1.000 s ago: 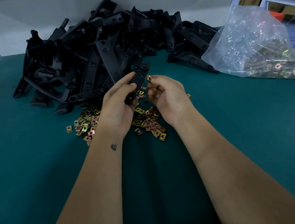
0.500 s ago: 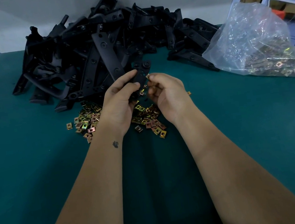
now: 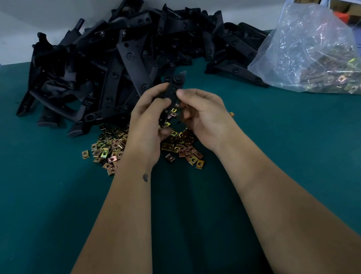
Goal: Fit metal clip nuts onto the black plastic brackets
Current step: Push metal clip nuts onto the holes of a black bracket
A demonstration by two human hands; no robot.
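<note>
Bracket (image 3: 174, 89) in both hands, held up over the loose clip nuts (image 3: 116, 146) on the green worktop (image 3: 45, 202). My left hand (image 3: 148, 127) wraps its fingers around the bracket's lower half; my right hand (image 3: 204, 115) pinches it from the other side, thumb tip against the edge just below the round boss. Whether a clip nut sits under my right fingertips I cannot tell; the spot is hidden.

Handling, as I judge it:
- Bracket: moulded black plastic, long and flat, likely light and stiff. It should take a firm squeeze without flexing much. Best held by the plain middle span, leaving the holed end free for the nut.
- Clip nuts: small, thin folded metal, brass-tinted. Probably springy with sharp edges and slick plating. Take one by its flat faces between thumb and forefinger, open mouth toward the bracket edge, and push straight on; a skewed push may jam it or flick it away.

Supply: the pile of brackets (image 3: 130, 51) is heaped at the back of the worktop, just beyond my hands. A clear plastic bag (image 3: 316, 52) with more clip nuts lies to the right, well apart from the loose scatter.
</note>
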